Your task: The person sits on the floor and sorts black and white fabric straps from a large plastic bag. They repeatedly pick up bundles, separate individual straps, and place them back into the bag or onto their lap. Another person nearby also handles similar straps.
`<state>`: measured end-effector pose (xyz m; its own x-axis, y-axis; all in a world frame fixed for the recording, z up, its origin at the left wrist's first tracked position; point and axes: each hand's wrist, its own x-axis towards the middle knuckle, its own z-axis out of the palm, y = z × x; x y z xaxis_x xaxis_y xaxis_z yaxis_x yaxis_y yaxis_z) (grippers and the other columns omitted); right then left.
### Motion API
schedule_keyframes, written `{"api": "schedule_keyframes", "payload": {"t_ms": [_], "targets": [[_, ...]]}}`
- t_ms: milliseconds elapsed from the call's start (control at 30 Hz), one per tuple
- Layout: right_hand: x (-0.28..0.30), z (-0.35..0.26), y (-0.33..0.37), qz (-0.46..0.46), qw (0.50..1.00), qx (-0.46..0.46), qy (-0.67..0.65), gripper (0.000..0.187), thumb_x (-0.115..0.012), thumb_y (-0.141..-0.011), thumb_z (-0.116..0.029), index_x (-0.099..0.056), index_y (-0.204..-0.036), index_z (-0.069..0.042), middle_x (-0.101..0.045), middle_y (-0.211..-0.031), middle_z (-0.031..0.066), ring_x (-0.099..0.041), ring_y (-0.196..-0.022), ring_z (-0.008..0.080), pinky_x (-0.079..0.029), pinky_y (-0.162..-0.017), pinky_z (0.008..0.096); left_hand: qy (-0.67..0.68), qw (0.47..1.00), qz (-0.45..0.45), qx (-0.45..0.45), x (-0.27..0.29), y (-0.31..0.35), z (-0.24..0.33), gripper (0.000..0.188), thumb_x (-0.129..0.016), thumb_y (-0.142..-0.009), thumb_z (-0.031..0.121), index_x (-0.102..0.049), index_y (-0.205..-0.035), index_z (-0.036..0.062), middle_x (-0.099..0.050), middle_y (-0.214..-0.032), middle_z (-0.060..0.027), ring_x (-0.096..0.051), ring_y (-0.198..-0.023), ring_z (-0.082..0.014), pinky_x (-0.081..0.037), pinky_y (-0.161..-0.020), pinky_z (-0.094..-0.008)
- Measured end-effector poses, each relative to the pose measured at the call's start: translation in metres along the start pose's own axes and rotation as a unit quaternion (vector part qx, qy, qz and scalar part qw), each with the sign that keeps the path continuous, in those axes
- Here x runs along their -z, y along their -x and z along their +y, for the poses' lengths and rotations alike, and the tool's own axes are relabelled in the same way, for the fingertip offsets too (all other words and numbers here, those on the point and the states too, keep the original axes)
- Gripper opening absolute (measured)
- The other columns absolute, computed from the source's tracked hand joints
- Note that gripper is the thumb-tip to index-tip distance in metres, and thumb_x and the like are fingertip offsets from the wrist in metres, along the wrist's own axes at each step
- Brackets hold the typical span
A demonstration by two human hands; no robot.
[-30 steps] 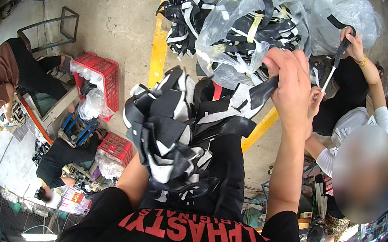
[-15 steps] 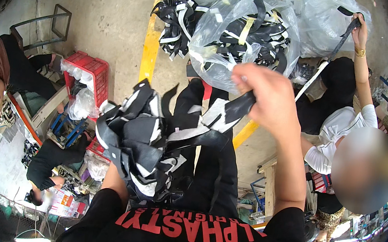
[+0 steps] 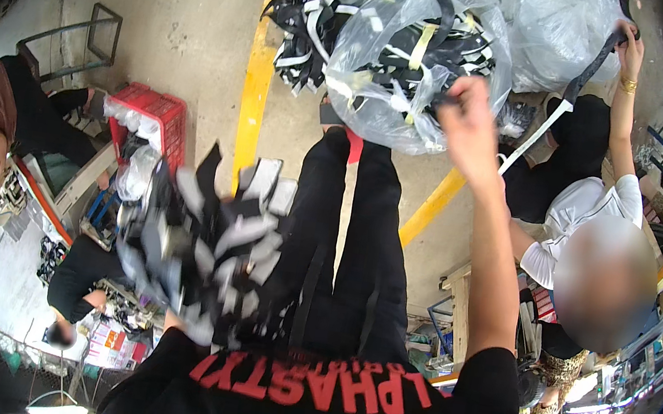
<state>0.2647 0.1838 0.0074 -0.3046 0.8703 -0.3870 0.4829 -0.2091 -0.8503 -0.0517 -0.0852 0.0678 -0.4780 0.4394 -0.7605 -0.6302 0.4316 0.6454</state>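
A thick bundle of black-and-white fabric-like strips point(image 3: 240, 237), smeared by motion, hangs in front of my left side. My left arm reaches up behind it and bears it; the bundle hides that hand's fingers. Out ahead and to the right, my right hand point(image 3: 472, 138) is closed, its fingers pinched on a short dark piece that looks like the end of a black strip. This hand is over the near right edge of a clear plastic bag point(image 3: 350, 67) filled with similar strips. A loose heap of strips point(image 3: 301, 56) lies against the bag's left side.
On the right a co-worker in a white shirt point(image 3: 575, 201) holds up a long black-and-white strip point(image 3: 587, 81). More plastic bags point(image 3: 550, 39) lie at the back. To the left are a red crate point(image 3: 165, 135), a metal frame point(image 3: 101, 51) and other people working. A yellow line point(image 3: 255, 96) marks the floor.
My right hand has moved farther ahead, and the strip stretched between it and the bundle no longer shows. The bundle has swung left and spread. The co-worker's long strip has shifted right.
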Motion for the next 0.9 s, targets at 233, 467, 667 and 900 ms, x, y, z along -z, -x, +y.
{"api": "schedule_keyframes", "payload": {"t_ms": [233,467,667,900], "targets": [[0.124,-0.107,0.016,0.493,0.804,0.239,0.231,0.028,-0.067,-0.098,-0.021,-0.064,-0.114,0.002,-0.071,-0.118,0.018,-0.067,-0.11,0.0309,-0.052,-0.1,0.0427,0.008,1.0,0.007,-0.006,0.012,-0.001,-0.001,0.09,-0.068,-0.071,0.043,-0.056,-0.148,-0.0022,-0.067,-0.138,-0.0236,-0.067,-0.124,-0.0422,-0.05,-0.113,-0.051],[-0.078,0.123,0.059,-0.015,0.94,-0.093,0.329,0.077,-0.078,-0.093,-0.038,-0.047,-0.154,-0.002,-0.059,-0.143,0.0224,-0.057,-0.129,0.0422,-0.047,-0.107,0.0547,-0.023,0.999,-0.026,0.015,0.006,-0.008,-0.001,0.09,-0.068,-0.071,0.044,-0.056,-0.148,-0.002,-0.067,-0.138,-0.0239,-0.067,-0.124,-0.0427,-0.051,-0.113,-0.0513],[-0.086,0.143,0.114,-0.164,0.853,-0.267,0.416,0.075,-0.066,-0.1,-0.036,-0.037,-0.162,-0.007,-0.058,-0.149,0.0172,-0.057,-0.129,0.0437,-0.047,-0.107,0.0536,-0.091,0.992,-0.068,0.049,-0.006,-0.015,-0.013,0.091,-0.067,-0.071,0.045,-0.056,-0.148,-0.0018,-0.066,-0.139,-0.0241,-0.067,-0.124,-0.0432,-0.051,-0.112,-0.0515],[-0.043,0.029,0.156,0.043,0.988,-0.04,0.143,0.045,-0.062,-0.101,-0.019,-0.061,-0.144,-0.007,-0.068,-0.125,0.0166,-0.061,-0.121,0.0378,-0.048,-0.101,0.0451,-0.128,0.97,-0.154,0.135,-0.032,0.004,-0.039,0.092,-0.067,-0.071,0.046,-0.056,-0.149,-0.0015,-0.066,-0.139,-0.0243,-0.067,-0.124,-0.0437,-0.051,-0.112,-0.0518]]}}
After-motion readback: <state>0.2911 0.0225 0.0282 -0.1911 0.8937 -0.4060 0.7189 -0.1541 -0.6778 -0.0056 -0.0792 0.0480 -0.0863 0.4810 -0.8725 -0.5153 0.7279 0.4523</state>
